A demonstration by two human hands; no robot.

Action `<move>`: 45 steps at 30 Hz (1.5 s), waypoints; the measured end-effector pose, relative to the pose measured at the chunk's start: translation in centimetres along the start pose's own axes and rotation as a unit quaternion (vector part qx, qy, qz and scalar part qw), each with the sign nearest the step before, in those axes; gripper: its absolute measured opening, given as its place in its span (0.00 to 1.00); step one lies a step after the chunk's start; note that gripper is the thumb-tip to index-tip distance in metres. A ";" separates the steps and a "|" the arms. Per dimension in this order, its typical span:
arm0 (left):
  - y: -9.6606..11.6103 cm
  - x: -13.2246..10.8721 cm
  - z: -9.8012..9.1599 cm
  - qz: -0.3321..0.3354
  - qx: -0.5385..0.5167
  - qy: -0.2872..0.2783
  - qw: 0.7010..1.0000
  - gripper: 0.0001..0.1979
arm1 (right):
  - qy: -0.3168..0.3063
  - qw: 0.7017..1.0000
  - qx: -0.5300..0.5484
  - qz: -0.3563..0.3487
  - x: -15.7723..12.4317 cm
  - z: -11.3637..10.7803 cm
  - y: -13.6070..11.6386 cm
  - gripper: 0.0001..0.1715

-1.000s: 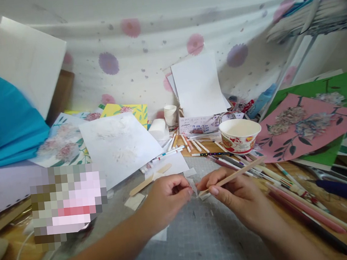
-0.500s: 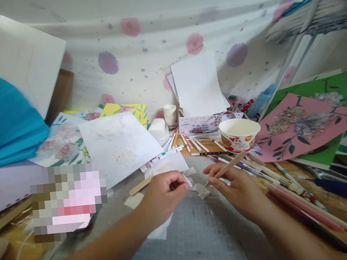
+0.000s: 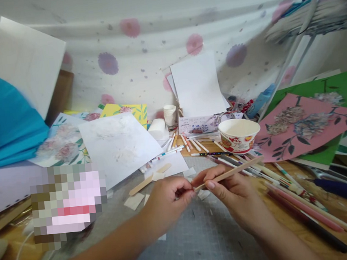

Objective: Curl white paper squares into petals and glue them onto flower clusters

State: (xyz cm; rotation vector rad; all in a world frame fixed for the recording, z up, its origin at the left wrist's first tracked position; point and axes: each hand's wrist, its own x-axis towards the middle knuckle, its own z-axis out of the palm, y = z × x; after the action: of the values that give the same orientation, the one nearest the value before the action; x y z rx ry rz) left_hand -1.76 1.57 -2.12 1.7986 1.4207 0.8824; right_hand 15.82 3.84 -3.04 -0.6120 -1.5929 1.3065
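Observation:
My right hand (image 3: pixel 232 185) is closed around a flat wooden craft stick (image 3: pixel 235 170), which slants up to the right. The stick's lower end meets the fingertips of my left hand (image 3: pixel 172 195). My left thumb and forefinger are pinched together, on what looks like a small piece of paper, now mostly hidden by the fingers. Both hands hover over the grey cutting mat (image 3: pixel 185 247). Small pale paper pieces (image 3: pixel 134 201) lie around the hands. A second craft stick (image 3: pixel 142 185) rests to the left, partly under one piece.
A paper bowl (image 3: pixel 238 138) stands behind my right hand, among many markers (image 3: pixel 279 177). Paper flower pictures lie at the left and on a pink sheet (image 3: pixel 309 133) at the right. Stacked paper cups (image 3: pixel 170 116) and a leaning white sheet (image 3: pixel 198 84) are at the back.
My right hand has moved left, bringing the craft stick's end to my left fingertips. The stick lies at a flatter slant. My left hand has shifted slightly right and down.

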 end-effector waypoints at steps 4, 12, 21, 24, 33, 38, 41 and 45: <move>-0.1 0.1 -0.1 0.002 0.007 0.004 1.000 0.08 | 0.017 1.000 -0.009 0.006 0.1 -0.2 0.2 0.07; -0.5 0.4 -0.4 -0.015 0.039 -0.005 0.999 0.06 | 0.078 0.994 -0.067 0.035 1.1 -2.1 1.5 0.15; -1.2 0.6 -0.5 -0.012 0.161 -0.030 0.986 0.07 | 0.058 0.975 -0.202 0.064 1.9 -3.2 3.0 0.11; -1.6 0.7 -0.5 0.016 0.249 -0.057 0.967 0.17 | 0.068 0.955 -0.281 0.072 1.9 -4.7 2.9 0.07; -1.4 0.9 -1.1 0.036 0.303 -0.060 0.950 0.12 | -0.048 0.922 -0.364 0.124 1.8 -6.9 1.9 0.06; -1.3 0.7 -1.0 0.036 0.235 -0.056 0.970 0.10 | -0.040 0.924 -0.365 0.108 1.9 -6.8 1.9 0.09; -1.3 0.6 -0.9 0.035 0.210 -0.040 0.976 0.08 | -0.036 0.940 -0.327 0.090 1.9 -6.4 1.7 0.10; -1.4 0.6 -0.9 0.040 0.200 -0.031 0.978 0.09 | -0.043 0.957 -0.279 0.075 1.7 -5.6 1.2 0.11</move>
State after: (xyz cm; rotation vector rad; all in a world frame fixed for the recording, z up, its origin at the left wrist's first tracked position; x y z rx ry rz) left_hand -3.13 2.51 -2.75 2.1713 1.5794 0.6001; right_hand 19.82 8.23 -3.72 -1.0468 -2.0373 0.9897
